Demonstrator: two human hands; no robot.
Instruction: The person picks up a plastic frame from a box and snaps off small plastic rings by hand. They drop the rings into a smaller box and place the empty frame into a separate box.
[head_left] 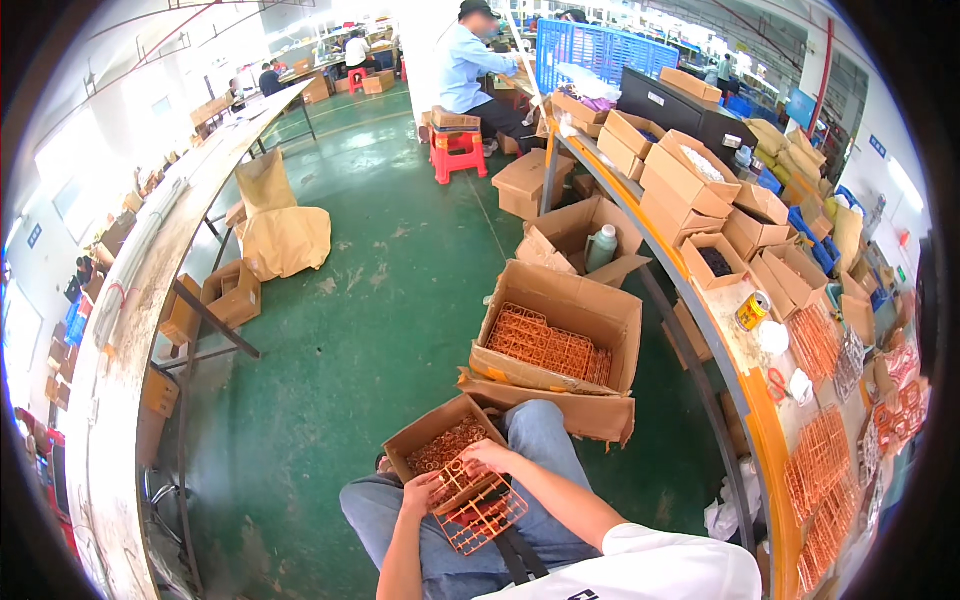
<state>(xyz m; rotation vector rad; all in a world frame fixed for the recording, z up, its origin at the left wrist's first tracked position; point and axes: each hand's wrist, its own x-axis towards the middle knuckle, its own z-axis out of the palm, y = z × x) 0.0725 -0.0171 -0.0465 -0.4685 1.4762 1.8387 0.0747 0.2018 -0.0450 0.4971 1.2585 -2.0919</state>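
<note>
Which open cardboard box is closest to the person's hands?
The small open box with loose orange pieces, right beside the left hand and right hand. The larger open box beyond it, holding orange grids, sits farther off.

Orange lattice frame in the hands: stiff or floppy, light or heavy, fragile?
Probably light: the orange lattice frame is mostly gaps between thin bars. Likely fairly stiff, since it looks flat with the left hand at one edge. Those slender bars might snap if bent hard.
</note>
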